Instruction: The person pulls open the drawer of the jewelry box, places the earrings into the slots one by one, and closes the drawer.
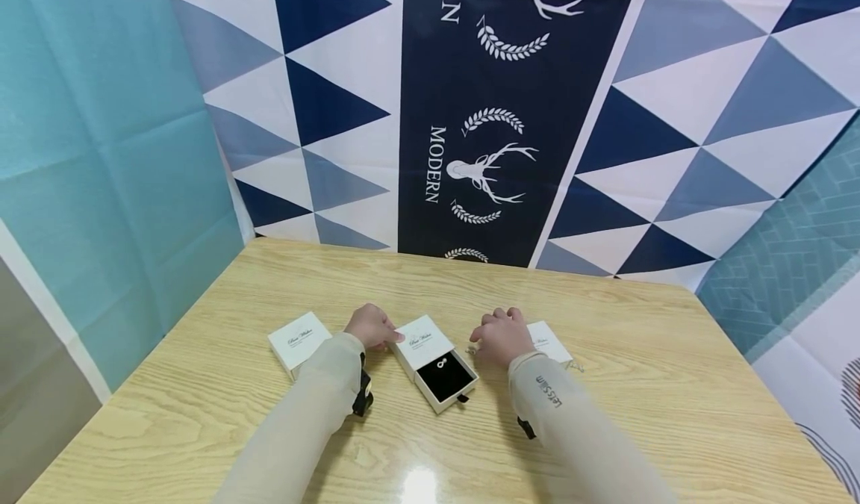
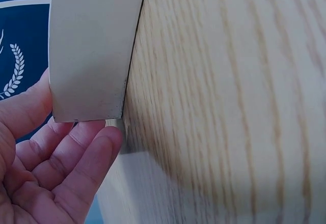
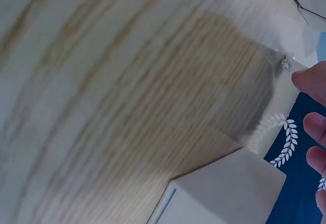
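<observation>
My left hand (image 1: 372, 327) grips the left side of a white drawer-style gift box (image 1: 422, 343), its thumb on the lid. In the left wrist view, fingers curl at the end of the box (image 2: 91, 56). The drawer (image 1: 443, 378) is pulled out toward me, showing a black lining with a small silver pendant (image 1: 442, 363) on it. My right hand (image 1: 502, 337) is over the table to the right, fingers spread and slightly bent. Close by its fingertips is a small sparkling jewelry piece (image 3: 287, 63); no pinch on it shows.
A second white box (image 1: 299, 338) sits to the left. Another white box (image 1: 547, 342) stands just right of my right hand, partly hidden by it, with a small shiny item (image 1: 576, 367) beside it. Patterned cloth (image 1: 470, 190) hangs behind the wooden table (image 1: 168, 414).
</observation>
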Action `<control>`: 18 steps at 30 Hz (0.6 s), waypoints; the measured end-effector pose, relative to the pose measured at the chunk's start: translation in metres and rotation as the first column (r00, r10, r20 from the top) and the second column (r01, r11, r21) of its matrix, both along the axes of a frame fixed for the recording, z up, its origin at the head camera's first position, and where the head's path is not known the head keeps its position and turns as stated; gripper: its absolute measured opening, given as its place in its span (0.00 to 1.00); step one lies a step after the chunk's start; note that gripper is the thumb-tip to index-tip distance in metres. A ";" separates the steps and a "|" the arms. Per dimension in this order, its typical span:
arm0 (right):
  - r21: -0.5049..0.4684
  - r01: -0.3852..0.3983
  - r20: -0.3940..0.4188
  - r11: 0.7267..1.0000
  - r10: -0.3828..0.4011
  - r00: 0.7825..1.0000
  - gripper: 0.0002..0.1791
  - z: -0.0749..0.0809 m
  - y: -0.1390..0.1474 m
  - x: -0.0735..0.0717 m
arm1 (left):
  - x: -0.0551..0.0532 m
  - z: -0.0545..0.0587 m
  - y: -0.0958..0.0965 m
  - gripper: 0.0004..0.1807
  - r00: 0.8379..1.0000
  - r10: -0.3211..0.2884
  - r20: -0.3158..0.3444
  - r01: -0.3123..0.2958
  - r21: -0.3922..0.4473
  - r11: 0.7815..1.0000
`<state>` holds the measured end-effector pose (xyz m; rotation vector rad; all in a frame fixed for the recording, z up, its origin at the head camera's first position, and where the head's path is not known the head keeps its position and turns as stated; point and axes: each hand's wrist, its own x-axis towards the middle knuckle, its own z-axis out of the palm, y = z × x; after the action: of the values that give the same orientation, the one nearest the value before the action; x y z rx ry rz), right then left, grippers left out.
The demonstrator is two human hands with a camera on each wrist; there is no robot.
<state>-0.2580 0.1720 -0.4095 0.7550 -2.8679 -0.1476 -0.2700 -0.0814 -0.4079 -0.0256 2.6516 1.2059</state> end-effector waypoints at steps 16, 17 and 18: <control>0.023 0.010 -0.053 1.000 -0.008 0.999 0.09 -0.010 -0.009 -0.002 | 0.003 0.003 0.003 0.08 1.000 0.012 -0.016 -0.012 -0.023 1.000; 0.024 0.008 -0.051 1.000 -0.006 0.999 0.10 -0.010 -0.009 -0.002 | 0.003 0.002 0.002 0.08 1.000 0.013 -0.015 -0.013 -0.024 1.000; 0.026 0.007 -0.049 1.000 -0.005 0.999 0.10 -0.010 -0.010 -0.003 | 0.002 0.002 0.002 0.08 1.000 0.012 -0.015 -0.013 -0.026 1.000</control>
<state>-0.2605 0.1624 -0.4194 0.7372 -2.8277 -0.2012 -0.2679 -0.0791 -0.4061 -0.0376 2.6842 1.1802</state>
